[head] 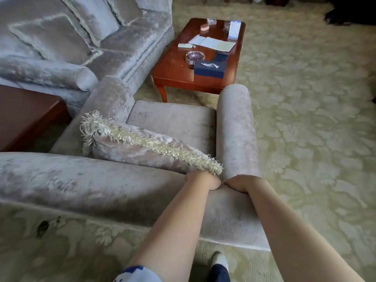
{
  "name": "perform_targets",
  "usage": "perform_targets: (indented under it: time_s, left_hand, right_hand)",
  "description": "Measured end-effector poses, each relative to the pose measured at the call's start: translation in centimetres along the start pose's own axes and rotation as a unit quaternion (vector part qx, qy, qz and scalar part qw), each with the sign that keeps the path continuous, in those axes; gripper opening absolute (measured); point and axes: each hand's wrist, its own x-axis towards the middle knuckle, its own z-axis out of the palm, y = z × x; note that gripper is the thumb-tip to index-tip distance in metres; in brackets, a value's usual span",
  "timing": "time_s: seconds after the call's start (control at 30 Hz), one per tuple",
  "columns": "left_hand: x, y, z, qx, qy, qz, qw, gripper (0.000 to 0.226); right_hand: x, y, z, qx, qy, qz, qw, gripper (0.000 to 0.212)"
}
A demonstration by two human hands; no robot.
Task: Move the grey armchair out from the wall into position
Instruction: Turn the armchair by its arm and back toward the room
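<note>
Left hand [203, 181] and right hand [237, 183] meet knuckle to knuckle at the right end of the grey armchair [173, 121] back. Both are hooked over its top edge, gripping it, the fingers hidden down the front. A fringed cushion [142, 147] leans just beside them. The chair stands on patterned carpet [305, 119], facing a wooden coffee table [173, 64], with a sofa [122, 47] to its left.

Fingers of left hand [203, 180], right hand [237, 183] hidden behind armchair [81, 186] back, sofa [61, 47] cropped
</note>
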Motion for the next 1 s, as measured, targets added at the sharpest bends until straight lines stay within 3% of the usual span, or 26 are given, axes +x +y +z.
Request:
perform_targets:
  time_s: [0.1, 0.17, 0.27, 0.4, 0.53, 0.7, 1.0]
  left_hand:
    - [-1.2, -0.7, 1.4, 0.021, -0.013, 0.015, 1.0, 0.068]
    - [-2.5, -1.1, 3.0, 0.048, 0.003, 0.027, 0.998, 0.07]
    - [-5.1, -1.9, 6.0, 0.054, -0.042, 0.074, 0.995, 0.063]
    - [-8.5, -3.5, 8.1, 0.025, -0.051, 0.16, 0.986, 0.042]
    - [-9.9, -3.7, 9.9, 0.026, -0.027, 0.141, 0.989, 0.046]
    - [-8.9, -3.8, 7.4, -0.036, 0.008, 0.089, 0.995, 0.07]
    - [-1.9, -2.5, 0.6, -0.028, 0.028, 0.087, 0.995, 0.067]
  right_hand:
    - [-1.9, 0.2, 1.3, 0.019, 0.028, 0.024, 0.999, 0.017]
    - [-3.9, 0.0, 2.3, -0.008, -0.019, 0.044, 0.999, 0.029]
    - [-7.3, 0.1, 4.7, -0.043, -0.077, 0.085, 0.993, 0.054]
    - [-9.6, 0.5, 7.2, -0.077, -0.088, 0.091, 0.989, 0.052]
    - [-10.8, 1.0, 8.7, -0.066, -0.084, 0.108, 0.988, 0.058]
    - [-8.5, 0.9, 6.9, -0.039, -0.051, 0.112, 0.992, 0.06]
    - [-1.2, 0.4, 1.5, 0.012, -0.002, 0.175, 0.985, 0.071]
